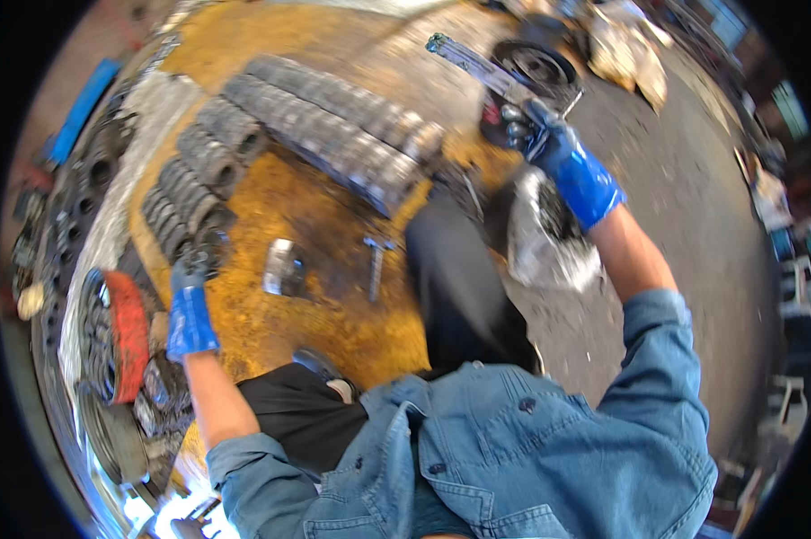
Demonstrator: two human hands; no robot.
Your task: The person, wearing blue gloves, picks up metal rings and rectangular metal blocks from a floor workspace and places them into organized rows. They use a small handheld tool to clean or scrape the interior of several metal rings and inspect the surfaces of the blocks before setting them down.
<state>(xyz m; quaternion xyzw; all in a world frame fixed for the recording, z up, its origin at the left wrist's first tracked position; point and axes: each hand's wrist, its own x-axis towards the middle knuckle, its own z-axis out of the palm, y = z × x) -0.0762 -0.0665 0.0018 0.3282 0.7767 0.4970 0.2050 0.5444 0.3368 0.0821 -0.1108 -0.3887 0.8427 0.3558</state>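
Note:
My right hand (562, 157), in a blue rubber glove, is curled round the near end of a long flat metal bar (477, 67) that points up and to the left. Blue rubber also covers my left hand (191, 310), at the near end of the leftmost row of dark metal rings (164, 220). Its fingers are blurred but seem closed on a dark ring-shaped metal part (212, 251). Right of that, a shiny metal cylinder (282, 267) and a small hammer (376, 265) with a blue head lie on the yellow, oil-stained floor (333, 323).
Long rows of ribbed metal parts (333, 121) lie ahead. A clear plastic bag (549, 238) of dark pieces stands beside my right knee. Beyond my right hand is a black wheel-like disc (538, 72). A red-sided round container (127, 337) stands at left.

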